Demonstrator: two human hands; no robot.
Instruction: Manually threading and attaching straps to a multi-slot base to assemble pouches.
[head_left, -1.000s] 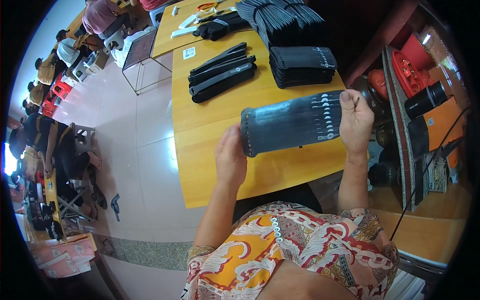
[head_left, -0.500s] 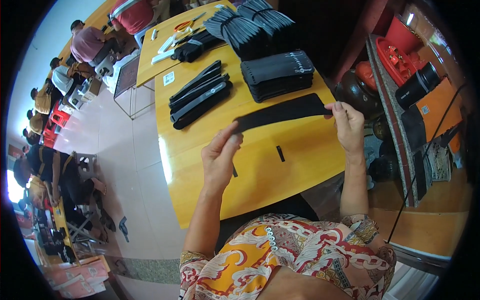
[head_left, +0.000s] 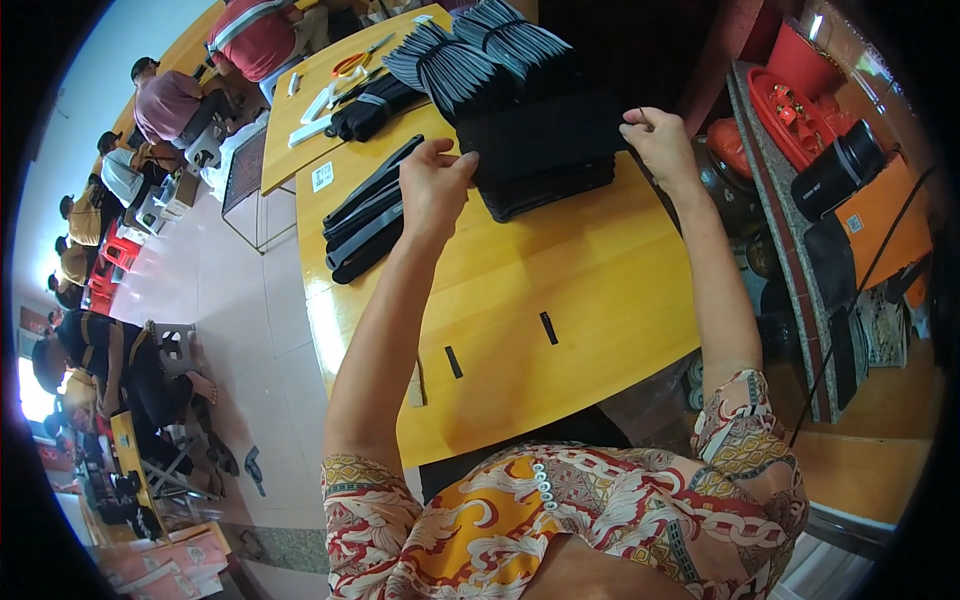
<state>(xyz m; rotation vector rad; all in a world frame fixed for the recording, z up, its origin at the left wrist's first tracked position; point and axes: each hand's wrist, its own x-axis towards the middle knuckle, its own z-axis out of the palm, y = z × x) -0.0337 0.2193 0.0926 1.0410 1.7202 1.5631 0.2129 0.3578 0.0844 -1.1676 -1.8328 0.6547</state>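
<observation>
Black fabric piece [head_left: 548, 135]: flat dark sheet, held stretched between both hands just above — perhaps already touching — the stack of black pieces [head_left: 545, 180] at the far side of the yellow table [head_left: 560, 290].
Left hand [head_left: 432, 190]: fingers drawn together, pinching the piece's left edge.
Right hand [head_left: 660, 145]: thumb and fingertips nipping the right edge, the rest of the hand curled.
Handling: looks light and limp — it should sag if held at one end only; not fragile, and unlikely to slip from a dry pinch.
Hold: both short edges at once, kept taut so it lies square on the stack.
Nearby: long black strips [head_left: 368, 215] left of the stack; fanned grey-black bundles [head_left: 470, 55] beyond; two small black tabs [head_left: 548, 328] on the bare wood nearer the person.
Stack: soft layers, likely to shift if nudged sideways.
</observation>
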